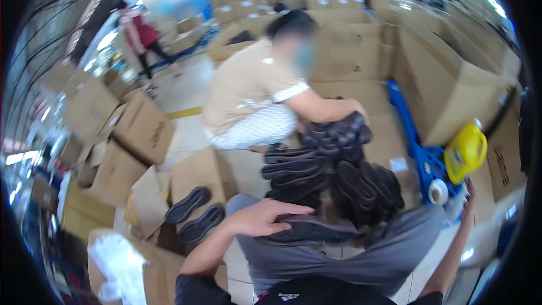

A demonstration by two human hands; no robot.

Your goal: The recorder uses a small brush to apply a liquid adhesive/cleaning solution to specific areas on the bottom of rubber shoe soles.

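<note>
My left hand is closed on the heel-side end of a dark shoe sole lying across my lap, thumb and fingers along its edge. Out to the right, my right hand is beside a whitish bottle. Its fingers are too small and blurred to show whether they grip it. A white roll stands next to that bottle. Stacked dark soles rise just beyond my knees, with more soles packed to their right. Two separate soles rest on a carton at the left.
Facing me, a squatting co-worker has a hand on the far soles. A yellow jug stands on a blue pallet at the right, near a large carton. Cartons crowd the left side. Another person is farther back.
</note>
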